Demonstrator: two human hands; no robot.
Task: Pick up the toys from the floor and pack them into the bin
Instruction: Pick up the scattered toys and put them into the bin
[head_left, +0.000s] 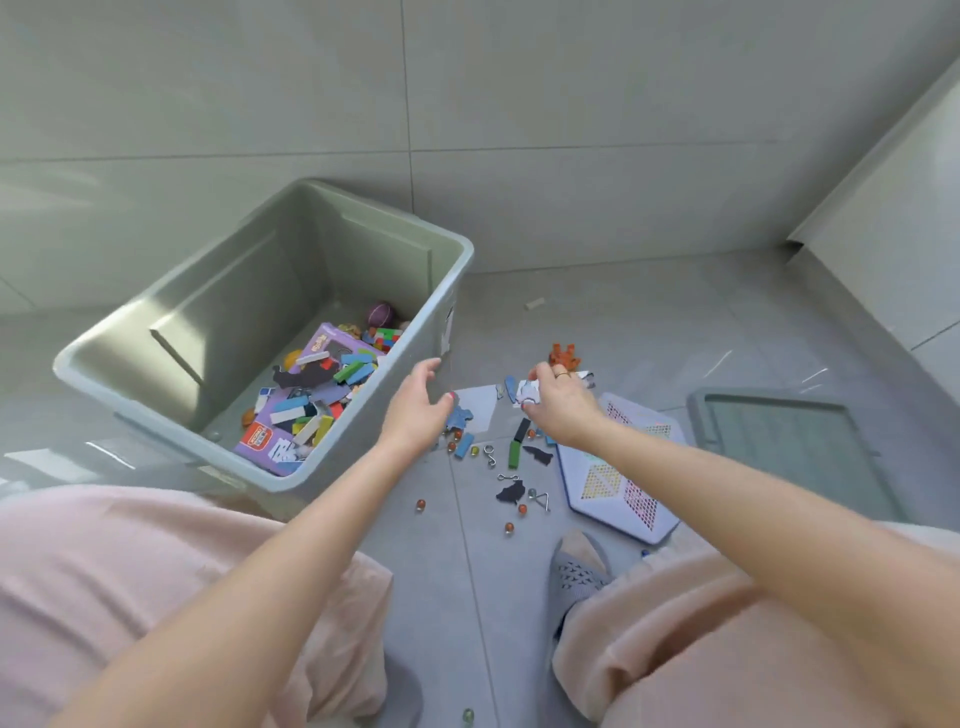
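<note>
Your right hand (558, 402) pinches a pale puzzle piece (529, 391) above scattered toys (511, 457) on the floor; your left hand (418, 408) hovers loose-fingered, holding nothing, bin (260, 291) at 10 o'clock.

- A home, likely a room where children play: large glossy pale grey floor tiles (649, 322) meeting a plain white wall (893, 249).
- Small toys scattered on the floor: coloured wooden blocks (514, 453), orange glass marbles (509, 528), a white hexagonal plastic pegboard (618, 467).
- A grey-green plastic storage bin (291, 260) partly filled with toys.
</note>
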